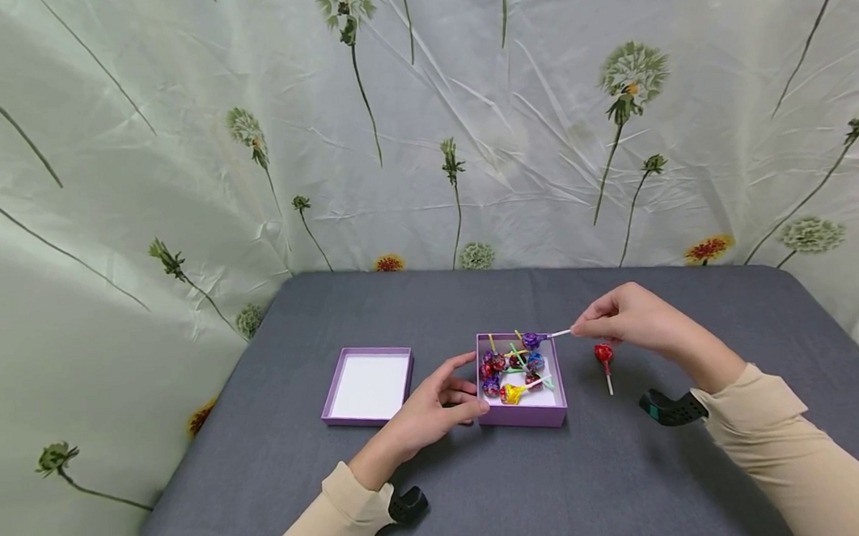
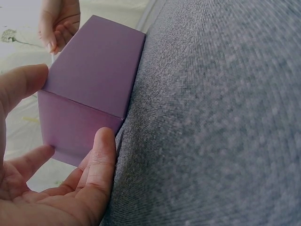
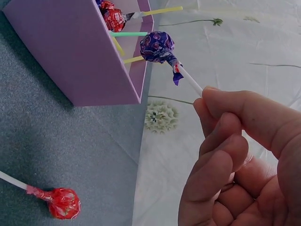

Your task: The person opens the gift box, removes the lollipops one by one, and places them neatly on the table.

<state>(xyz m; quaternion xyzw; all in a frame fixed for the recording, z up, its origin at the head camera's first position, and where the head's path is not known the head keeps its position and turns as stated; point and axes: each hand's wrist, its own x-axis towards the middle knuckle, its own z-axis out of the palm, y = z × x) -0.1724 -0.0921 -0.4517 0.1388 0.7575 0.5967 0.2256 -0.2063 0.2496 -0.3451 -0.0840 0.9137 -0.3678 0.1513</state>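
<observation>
A lollipop in a purple wrapper [image 3: 157, 47] hangs over the far right corner of the open purple box [image 1: 522, 416]. Its white stick is pinched between thumb and index finger of my right hand [image 1: 632, 316], the other fingers curled in. My left hand [image 1: 428, 406] holds the box at its left side, thumb at the near corner, index finger toward the far end. Inside the box lie several wrapped lollipops, among them a yellow lollipop [image 1: 511, 394] and a blue lollipop [image 1: 536, 362]. A red lollipop [image 1: 604, 354] lies on the table beneath my right hand.
Left of the box lies its lid [image 1: 367, 385], white inside with a purple rim. A grey cloth covers the table [image 1: 514, 490]. Behind it hangs a pale curtain [image 1: 426, 203] printed with flowers. Each wrist wears a black strap [image 1: 672, 407].
</observation>
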